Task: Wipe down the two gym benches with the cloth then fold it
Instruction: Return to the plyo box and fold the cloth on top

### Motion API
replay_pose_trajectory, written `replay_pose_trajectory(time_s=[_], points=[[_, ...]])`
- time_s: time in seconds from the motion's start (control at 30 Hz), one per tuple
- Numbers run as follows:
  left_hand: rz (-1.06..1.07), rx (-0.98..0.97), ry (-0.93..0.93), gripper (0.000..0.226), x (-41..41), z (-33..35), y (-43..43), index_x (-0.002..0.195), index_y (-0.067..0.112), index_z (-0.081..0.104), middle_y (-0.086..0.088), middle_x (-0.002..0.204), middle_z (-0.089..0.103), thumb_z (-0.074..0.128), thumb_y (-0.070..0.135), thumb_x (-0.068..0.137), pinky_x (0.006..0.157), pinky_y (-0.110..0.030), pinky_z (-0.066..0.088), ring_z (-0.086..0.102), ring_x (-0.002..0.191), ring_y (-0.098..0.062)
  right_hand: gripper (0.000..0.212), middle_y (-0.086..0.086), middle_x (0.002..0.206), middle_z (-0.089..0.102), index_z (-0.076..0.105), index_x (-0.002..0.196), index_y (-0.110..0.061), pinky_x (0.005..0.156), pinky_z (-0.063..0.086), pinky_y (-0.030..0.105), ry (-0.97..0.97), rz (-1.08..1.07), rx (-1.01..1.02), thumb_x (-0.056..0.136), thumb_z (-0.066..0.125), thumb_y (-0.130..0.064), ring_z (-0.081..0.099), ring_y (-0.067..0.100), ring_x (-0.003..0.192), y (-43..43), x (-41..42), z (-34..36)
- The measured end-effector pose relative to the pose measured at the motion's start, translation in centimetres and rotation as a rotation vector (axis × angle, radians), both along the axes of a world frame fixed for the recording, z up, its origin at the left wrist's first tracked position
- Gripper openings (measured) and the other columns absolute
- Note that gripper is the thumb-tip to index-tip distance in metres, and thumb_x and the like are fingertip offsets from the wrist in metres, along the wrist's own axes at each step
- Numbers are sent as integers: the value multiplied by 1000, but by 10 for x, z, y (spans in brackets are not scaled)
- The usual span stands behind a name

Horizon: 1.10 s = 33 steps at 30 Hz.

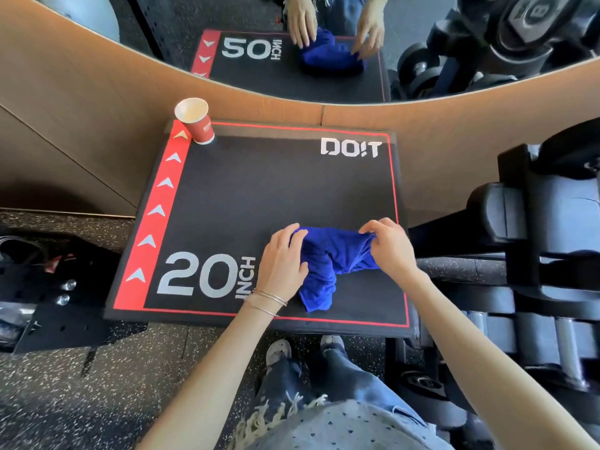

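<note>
Hands, left and right, both pinch the crumpled blue cloth on the counter. Uneven pulling could make a messy fold.

A red paper cup stands at a far corner, a mirror behind, dumbbells racked at right.
</note>
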State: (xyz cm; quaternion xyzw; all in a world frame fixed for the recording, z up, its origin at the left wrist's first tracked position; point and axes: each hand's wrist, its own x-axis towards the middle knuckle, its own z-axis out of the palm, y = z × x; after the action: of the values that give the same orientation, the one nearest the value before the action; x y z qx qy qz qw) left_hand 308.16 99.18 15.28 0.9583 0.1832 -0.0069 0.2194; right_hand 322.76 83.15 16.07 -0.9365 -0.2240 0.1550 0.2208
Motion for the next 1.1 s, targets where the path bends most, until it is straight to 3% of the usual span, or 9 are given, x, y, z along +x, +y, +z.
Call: replay_pose_trajectory(time_s=[0.13, 0.3, 0.4, 0.47, 0.57, 0.7, 0.8, 0.9, 1.1], points=[[44, 24, 1, 41, -2, -3, -12, 119, 10, 55, -5, 131, 49, 63, 22, 81, 93, -36, 43, 48, 115, -28, 37, 3, 120, 53, 61, 115, -20, 84, 45, 40, 12, 114, -8, 82, 53, -4, 43, 28, 106, 0, 0, -5], [27, 68, 149, 62, -5, -12, -28, 127, 21, 47, 4, 130, 45, 64, 51, 76, 85, -33, 42, 44, 115, -22, 69, -2, 139, 35, 39, 138, -31, 99, 35, 45, 103, 390, -243, 77, 71, -36, 26, 24, 129, 2, -4, -17], [54, 54, 184, 77, -4, -15, -36, 129, 21, 43, 4, 132, 43, 67, 60, 68, 88, -34, 42, 44, 116, -22, 50, -3, 133, 44, 47, 131, -27, 98, 33, 38, -10, 385, -213, 84, 65, -28, 32, 23, 126, 5, -2, -28], [64, 66, 187, 79, -3, -17, -39, 129, 19, 42, 1, 134, 43, 69, 58, 66, 89, -35, 42, 46, 116, -24, 30, -1, 119, 55, 57, 120, -22, 89, 36, 33, -76, 368, -151, 89, 57, -22, 42, 24, 117, 7, 4, -29], [86, 83, 168, 62, -5, -19, -38, 124, 17, 46, 0, 128, 47, 69, 43, 71, 86, -33, 42, 50, 110, -24, 18, 2, 98, 62, 58, 107, -18, 69, 37, 31, -11, 287, -68, 90, 51, -17, 55, 27, 95, 13, 19, -25], [86, 25, 166, 51, -5, -17, -29, 120, 16, 51, -1, 121, 53, 66, 30, 73, 85, -34, 44, 55, 104, -25, 17, -3, 87, 57, 56, 102, -20, 66, 35, 29, 53, 128, 32, 88, 47, -19, 54, 26, 81, 22, 47, -13], [47, -45, 202, 62, -7, -14, -24, 130, 18, 45, -1, 135, 43, 68, 35, 75, 96, -35, 41, 46, 118, -26, 19, 1, 94, 61, 59, 105, -17, 66, 37, 30, -16, 167, 36, 88, 49, -15, 55, 26, 89, 36, 64, -9], [96, -48, 155, 64, -10, -10, -29, 136, 16, 41, -6, 146, 31, 64, 39, 81, 107, -37, 34, 33, 131, -26, 31, 9, 112, 57, 56, 117, -14, 77, 43, 38, -124, 254, -50, 87, 49, -8, 49, 33, 104, 49, 72, -11], [303, 10, 124, 61, -5, -10, -42, 128, 15, 46, -4, 138, 39, 64, 46, 78, 99, -36, 40, 40, 123, -26, 41, 0, 127, 50, 55, 125, -20, 87, 39, 40, -196, 519, -104, 86, 54, -7, 39, 27, 118, 58, 66, -19]])
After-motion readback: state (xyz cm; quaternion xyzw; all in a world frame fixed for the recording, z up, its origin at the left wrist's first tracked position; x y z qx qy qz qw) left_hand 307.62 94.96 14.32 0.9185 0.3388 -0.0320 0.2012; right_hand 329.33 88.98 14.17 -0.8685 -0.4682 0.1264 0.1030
